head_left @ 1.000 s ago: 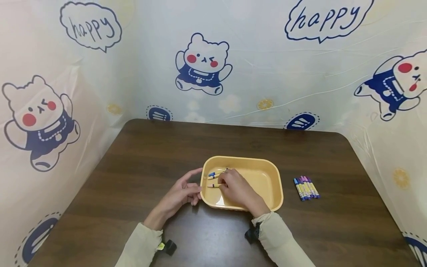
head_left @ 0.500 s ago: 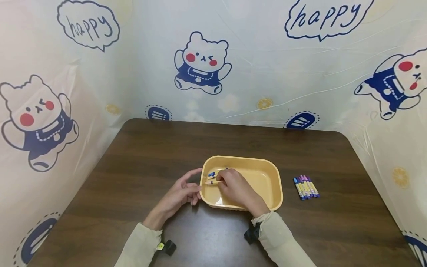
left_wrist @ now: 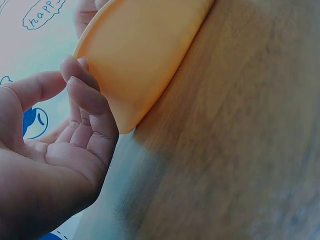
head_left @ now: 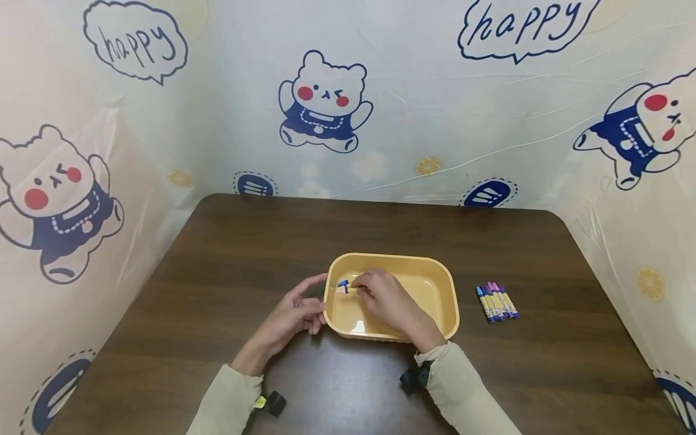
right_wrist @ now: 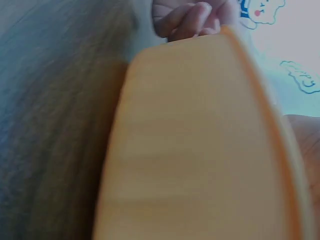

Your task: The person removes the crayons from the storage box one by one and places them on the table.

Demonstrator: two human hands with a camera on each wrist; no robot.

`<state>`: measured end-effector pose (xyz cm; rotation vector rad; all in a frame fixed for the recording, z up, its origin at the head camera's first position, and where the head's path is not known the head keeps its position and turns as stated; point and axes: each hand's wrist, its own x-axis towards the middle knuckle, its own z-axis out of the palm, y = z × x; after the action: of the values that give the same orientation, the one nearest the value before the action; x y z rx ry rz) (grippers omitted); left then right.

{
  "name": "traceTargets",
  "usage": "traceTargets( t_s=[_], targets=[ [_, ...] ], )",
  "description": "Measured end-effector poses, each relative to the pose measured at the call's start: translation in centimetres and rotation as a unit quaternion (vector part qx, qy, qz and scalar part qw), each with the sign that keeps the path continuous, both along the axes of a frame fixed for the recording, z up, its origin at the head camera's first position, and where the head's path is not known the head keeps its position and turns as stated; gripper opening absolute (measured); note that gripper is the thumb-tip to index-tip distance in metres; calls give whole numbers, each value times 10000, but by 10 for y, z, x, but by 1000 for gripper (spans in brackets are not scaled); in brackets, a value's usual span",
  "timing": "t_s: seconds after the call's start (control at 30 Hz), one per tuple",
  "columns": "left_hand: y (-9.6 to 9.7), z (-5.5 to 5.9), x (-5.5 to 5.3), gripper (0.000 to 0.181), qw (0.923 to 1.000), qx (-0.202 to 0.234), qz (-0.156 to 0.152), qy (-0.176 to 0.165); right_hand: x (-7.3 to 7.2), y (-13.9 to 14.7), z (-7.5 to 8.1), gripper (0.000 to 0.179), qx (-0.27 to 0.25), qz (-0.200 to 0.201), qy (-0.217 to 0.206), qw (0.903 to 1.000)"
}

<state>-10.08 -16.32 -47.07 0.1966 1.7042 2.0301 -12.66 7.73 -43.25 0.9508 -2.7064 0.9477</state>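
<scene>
A yellow plastic tray (head_left: 429,308) stands on the table, and my right hand (head_left: 388,302) reaches down into it. Thumb and fingers of that hand pinch a pale-tipped crayon (head_left: 342,290) near the tray's left end. Right beside it lies a blue-tipped crayon (head_left: 342,283); the hand hides the rest of both. My left hand (head_left: 290,314) rests against the tray's left side, index finger stretched along it and thumb at the rim. In the left wrist view the left fingertips touch the tray wall (left_wrist: 145,50). The right wrist view is mostly filled by the tray's outer wall (right_wrist: 195,135).
To the right of the tray, several crayons (head_left: 497,302) with blue, pink and purple tips lie side by side in a row. The dark wooden table (head_left: 261,241) is bordered by a printed curtain (head_left: 402,78) at the back and sides.
The right hand has shifted the pale-tipped crayon away from the tray's front side, up against the blue-tipped one. The left hand keeps its place at the tray's left side.
</scene>
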Motion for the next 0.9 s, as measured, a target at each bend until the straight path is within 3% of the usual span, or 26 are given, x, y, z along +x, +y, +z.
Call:
traceTargets(
  t_s=[0.57,0.9],
  targets=[
    [1,0,1,62,9996,-248,103,-54,-2,22,27,11,-126,-794,-666,9945],
    [0,0,1,62,9997,-224,72,48,-4,28,29,11,-280,-846,-590,9943]
  ],
)
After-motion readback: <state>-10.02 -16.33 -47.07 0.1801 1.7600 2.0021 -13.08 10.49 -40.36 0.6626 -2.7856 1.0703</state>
